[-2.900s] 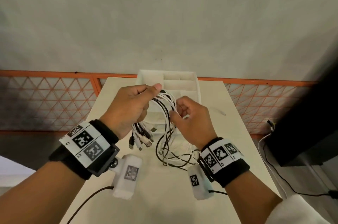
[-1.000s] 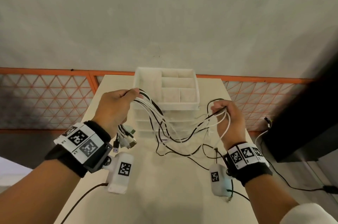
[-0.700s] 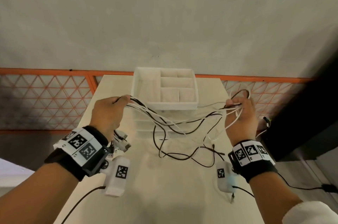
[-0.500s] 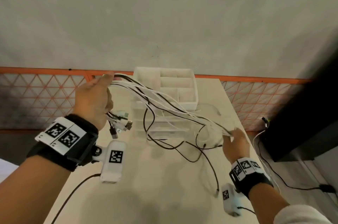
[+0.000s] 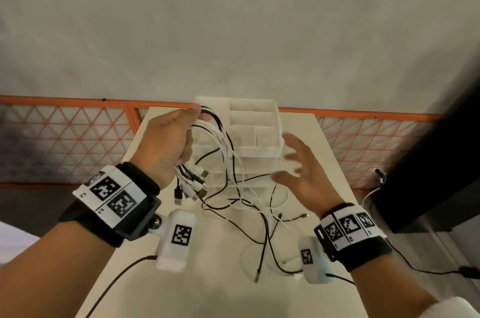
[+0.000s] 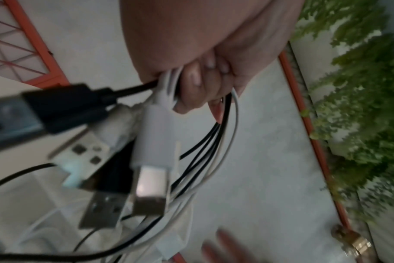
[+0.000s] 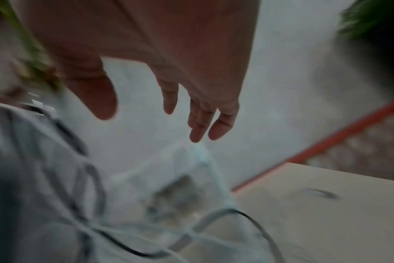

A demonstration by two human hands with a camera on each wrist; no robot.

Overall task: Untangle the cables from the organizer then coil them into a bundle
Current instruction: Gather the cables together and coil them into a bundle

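My left hand (image 5: 171, 141) grips a bunch of white and black cables (image 5: 228, 161) above the table, in front of the white organizer (image 5: 257, 130). Their USB plugs (image 5: 192, 185) dangle below the fist, and the left wrist view shows those plugs (image 6: 146, 160) close up under my curled fingers (image 6: 196, 89). The loose cable ends (image 5: 262, 229) trail down onto the table. My right hand (image 5: 301, 174) hovers to the right of the cables with fingers spread, holding nothing. In the blurred right wrist view its fingers (image 7: 205, 121) hang straight above cables (image 7: 97, 195).
The beige table (image 5: 207, 278) is narrow, with an orange mesh railing (image 5: 65, 135) behind it and a grey wall beyond. A dark block (image 5: 441, 161) with trailing wires stands off the right edge. Green foliage (image 6: 360, 106) shows in the left wrist view.
My right hand let go of the cables it had pulled out to the right, and they dropped onto the table. The left hand came back down toward the organizer, still holding its bunch.
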